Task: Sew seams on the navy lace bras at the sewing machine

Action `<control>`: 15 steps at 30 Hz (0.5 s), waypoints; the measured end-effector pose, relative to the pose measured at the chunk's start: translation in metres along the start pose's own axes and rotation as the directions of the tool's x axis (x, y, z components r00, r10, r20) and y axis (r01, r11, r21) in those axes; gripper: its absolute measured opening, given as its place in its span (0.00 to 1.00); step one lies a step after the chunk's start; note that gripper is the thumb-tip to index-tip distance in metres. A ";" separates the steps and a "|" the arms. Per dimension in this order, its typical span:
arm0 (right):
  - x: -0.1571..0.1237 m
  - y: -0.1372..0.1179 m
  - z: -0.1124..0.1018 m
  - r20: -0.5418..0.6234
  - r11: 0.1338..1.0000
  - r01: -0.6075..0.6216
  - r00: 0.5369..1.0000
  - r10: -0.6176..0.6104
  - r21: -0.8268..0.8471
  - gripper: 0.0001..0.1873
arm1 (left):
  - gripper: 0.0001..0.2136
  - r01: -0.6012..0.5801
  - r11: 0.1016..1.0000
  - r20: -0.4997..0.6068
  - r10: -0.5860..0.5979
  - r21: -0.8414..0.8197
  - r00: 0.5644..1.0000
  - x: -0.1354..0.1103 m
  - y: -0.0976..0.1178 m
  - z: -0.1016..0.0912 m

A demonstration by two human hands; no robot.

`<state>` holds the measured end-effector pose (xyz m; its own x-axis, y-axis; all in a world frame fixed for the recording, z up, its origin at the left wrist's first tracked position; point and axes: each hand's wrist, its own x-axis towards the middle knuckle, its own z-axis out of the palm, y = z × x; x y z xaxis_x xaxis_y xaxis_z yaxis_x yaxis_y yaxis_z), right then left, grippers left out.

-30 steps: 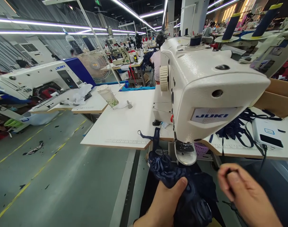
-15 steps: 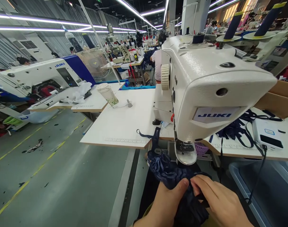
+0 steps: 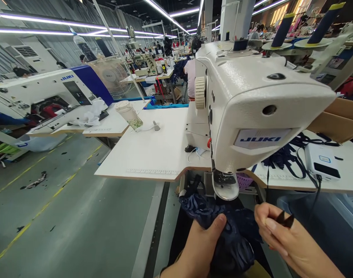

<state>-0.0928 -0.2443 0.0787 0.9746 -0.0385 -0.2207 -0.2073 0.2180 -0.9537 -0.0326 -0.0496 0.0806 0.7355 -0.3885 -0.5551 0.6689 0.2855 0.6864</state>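
Observation:
My left hand is closed round a bunch of dark navy fabric pieces held low in front of me, thumb on top. My right hand pinches a small dark strap piece just to the right of the bunch. Both hands sit below the head of a white JUKI sewing machine, whose metal foot plate hangs just above the fabric.
The machine stands on a white table bearing a plastic cup. Navy straps and a white control box lie at right, a cardboard box behind. Another JUKI machine and fan stand left across the aisle.
My right hand went into the bunch and has now drawn back to the right with a small dark piece pinched in it. The strap end lying on the table edge has slipped off.

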 end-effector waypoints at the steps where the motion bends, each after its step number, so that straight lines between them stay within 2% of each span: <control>1: 0.001 0.001 0.001 0.013 0.999 -0.028 1.000 0.028 -0.045 0.18 | 0.27 -0.003 1.000 0.011 0.003 0.013 1.000 0.000 0.000 0.001; 4: 0.003 0.003 0.008 -0.028 0.974 -0.097 0.995 0.094 -0.203 0.20 | 0.24 -0.005 0.999 0.028 0.004 0.042 1.000 0.000 -0.001 0.002; 7: 0.004 0.002 0.017 -0.140 0.922 -0.046 0.990 -0.009 -0.385 0.16 | 0.23 -0.026 0.998 0.014 0.025 0.051 1.000 0.000 0.000 0.003; 11: 0.004 0.002 0.023 -0.024 0.787 0.122 0.985 -0.171 -0.605 0.12 | 0.22 -0.035 0.998 0.036 0.033 0.061 0.999 -0.002 0.002 0.005; 15: 0.007 0.008 0.025 0.041 0.701 0.214 0.966 -0.255 -0.680 0.06 | 0.21 -0.051 0.995 0.065 0.045 0.084 0.997 -0.004 0.004 0.007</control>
<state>-0.0857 -0.2184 0.0751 0.9978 -0.0529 0.0386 0.0056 -0.5183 -0.8552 -0.0334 -0.0528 0.0883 0.7563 -0.4315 -0.4917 0.6194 0.2302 0.7506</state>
